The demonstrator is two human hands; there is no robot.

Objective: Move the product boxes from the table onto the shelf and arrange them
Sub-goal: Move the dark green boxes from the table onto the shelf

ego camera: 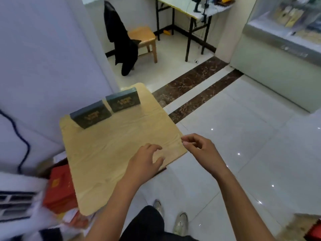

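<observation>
Two dark green boxes with gold print stand up on a light wooden table (107, 153). The left green box (91, 114) is at the far left corner. The right green box (123, 100) is just beside it, along the far edge, close to the far right corner. There is a thin gap between them, and both show their gold fronts to the person. The left hand (145, 160) is over the near right part of the table, palm down, with its fingers softly bent and nothing in it. I cannot tell if it touches the wood. The right hand (199, 148) is just past the right edge of the table, above the white floor. Its fingers are loosely bent too, thumb near the first finger, and it holds nothing. Both hands are well apart from the boxes. Red boxes (60, 190) lie low down by the left edge of the table. Farther back, a black jacket (119, 39) hangs down next to a small wooden stool (144, 38). Behind those is a folding table (175, 9) with black legs. A glass display case (278, 40) is at the right. The person's pale shoes (180, 223) show at the bottom.
</observation>
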